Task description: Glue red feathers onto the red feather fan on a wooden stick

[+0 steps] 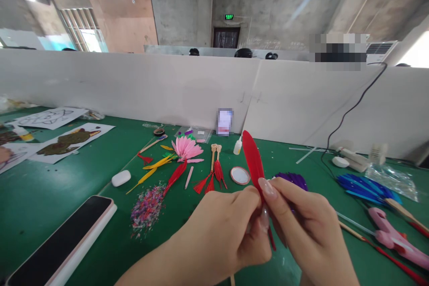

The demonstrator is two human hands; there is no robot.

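red feather (253, 154) is up in front, low and a bit right of center, tip pointing up with its upper part free of the fingers. left hand (234, 228) has the base pinched, fingers curled in tight. right hand (304, 219) is gripping near the base too, thumb and fingers closed on it, so the hands are basically touching.

as for edges, the green table (83, 183) runs back to a white partition (167, 94), and i can't make out the near edge. decent bare patch around the white case (121, 178), and another between the big phone (63, 241) and the glitter pile (147, 210). right side is tighter: purple feathers (291, 179) sit just behind the right hand, with blue feathers (365, 187) and a pink glue gun (395, 237) further right. past the left hand there's a round mirror (240, 175) and a small glue bottle (237, 146) near the feather.

counts: one red feather in the hands, one white case, one glitter pile, one round mirror, one pink glue gun, one pink stick (189, 177), one pink feather fan (185, 148), two little wooden pieces (216, 154) side by side with red tassels (209, 183) below, and three paper sheets (103, 130) over on the left. too many blue and purple ones overlapping to count.
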